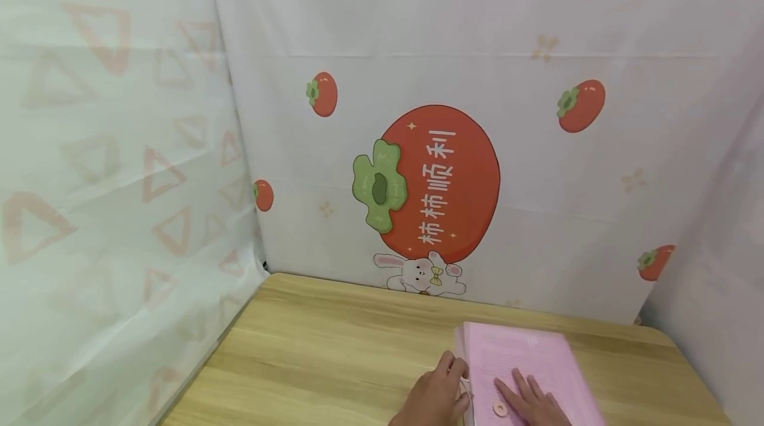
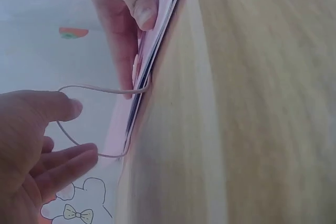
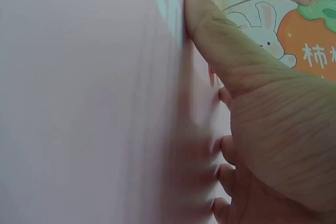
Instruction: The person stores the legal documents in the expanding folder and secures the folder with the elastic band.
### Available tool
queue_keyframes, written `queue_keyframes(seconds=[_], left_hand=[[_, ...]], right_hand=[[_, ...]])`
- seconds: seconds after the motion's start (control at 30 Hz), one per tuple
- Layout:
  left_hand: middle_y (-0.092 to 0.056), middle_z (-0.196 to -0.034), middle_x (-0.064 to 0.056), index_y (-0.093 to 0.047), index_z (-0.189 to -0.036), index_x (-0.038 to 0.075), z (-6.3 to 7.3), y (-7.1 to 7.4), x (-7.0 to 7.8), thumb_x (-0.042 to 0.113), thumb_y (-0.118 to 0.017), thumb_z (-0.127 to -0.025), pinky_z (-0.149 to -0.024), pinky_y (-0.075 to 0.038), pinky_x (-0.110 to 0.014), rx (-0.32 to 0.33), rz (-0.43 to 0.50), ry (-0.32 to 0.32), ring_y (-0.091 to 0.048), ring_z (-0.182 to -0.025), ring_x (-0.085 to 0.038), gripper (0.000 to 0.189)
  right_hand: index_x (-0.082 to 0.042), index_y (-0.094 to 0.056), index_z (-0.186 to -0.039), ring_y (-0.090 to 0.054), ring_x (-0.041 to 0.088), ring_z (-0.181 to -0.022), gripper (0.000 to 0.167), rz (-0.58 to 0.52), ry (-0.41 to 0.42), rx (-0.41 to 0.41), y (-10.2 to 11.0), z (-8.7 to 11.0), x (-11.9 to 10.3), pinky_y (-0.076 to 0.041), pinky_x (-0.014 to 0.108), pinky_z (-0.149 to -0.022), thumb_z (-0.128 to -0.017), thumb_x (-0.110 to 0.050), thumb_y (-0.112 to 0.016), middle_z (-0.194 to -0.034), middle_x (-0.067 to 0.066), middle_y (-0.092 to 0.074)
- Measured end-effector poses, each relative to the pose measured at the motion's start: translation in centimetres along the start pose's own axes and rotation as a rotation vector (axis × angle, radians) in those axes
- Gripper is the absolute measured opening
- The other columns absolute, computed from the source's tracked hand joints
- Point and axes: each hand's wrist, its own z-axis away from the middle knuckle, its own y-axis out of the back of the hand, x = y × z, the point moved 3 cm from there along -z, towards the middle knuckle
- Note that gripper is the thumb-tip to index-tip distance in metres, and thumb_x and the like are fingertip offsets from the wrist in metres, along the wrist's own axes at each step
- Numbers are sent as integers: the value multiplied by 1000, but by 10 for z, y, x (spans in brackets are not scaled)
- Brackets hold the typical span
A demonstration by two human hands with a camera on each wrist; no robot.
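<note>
A pink document folder (image 1: 519,346) lies on the wooden table, with a round button (image 1: 500,409) on its cover near the left edge. My left hand (image 1: 436,389) is beside that edge. In the left wrist view, the left hand (image 2: 31,145) holds a thin elastic cord (image 2: 94,88) with thumb and fingers, stretching it into a loop away from the folder's edge (image 2: 157,40). My right hand (image 1: 531,403) rests spread on the cover. Close up in the right wrist view, the right hand (image 3: 283,129) presses the pink surface (image 3: 79,103), its thumb extended.
The wooden table (image 1: 316,346) extends to the left of the folder. A white curtain with a large persimmon print (image 1: 465,200) hangs behind it. Another patterned curtain (image 1: 119,213) closes off the left side.
</note>
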Motion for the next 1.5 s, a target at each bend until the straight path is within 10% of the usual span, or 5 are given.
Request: queue_keyframes(seconds=[0.23, 0.6, 0.77, 1.27, 1.5], left_hand=[[-43, -67, 19, -62, -70, 20, -4, -5, 4, 31, -79, -90, -53, -31, -11, -62, 8, 64, -35, -56, 5, 28], [-62, -85, 18, -79, -87, 23, -10, -14, 9, 24, -81, -83, -67, -44, -9, -103, -135, -96, -54, -77, 8, 5], [-62, -88, 17, -79, -89, 25, -15, -21, 11, 28, -82, -82, -70, -44, -11, -143, -176, -139, -54, -79, 6, 8], [-63, -93, 17, -79, -96, 24, -27, -35, 24, 40, -83, -84, -74, -48, -15, -256, -261, -84, -54, -83, 3, 21], [-59, -82, 16, -75, -79, 24, -35, -36, 29, 34, -85, -79, -63, -45, -15, -253, -293, -69, -50, -73, 2, 14]], right_hand=[[-76, -14, -142, -38, 71, -125, 96, -1, 3, -27, 1, 0, 1, -31, 86, -89, -75, -55, -80, -144, 42, -43], [-64, -31, -151, -35, 71, -127, 93, -17, 2, -32, 1, -1, -4, -28, 86, -90, -73, -56, -81, -145, 43, -40], [-76, -13, -144, -35, 70, -128, 100, -14, -3, -24, 1, -1, -3, -28, 86, -91, -73, -57, -81, -145, 42, -41], [-29, -53, -152, -29, 69, -133, 87, -20, -70, -97, 5, -1, -7, -24, 86, -95, -74, -56, -81, -150, 41, -35], [-41, -48, -153, -29, 70, -132, 87, -33, -58, -63, 4, 1, -7, -22, 87, -94, -74, -57, -81, -149, 41, -36]])
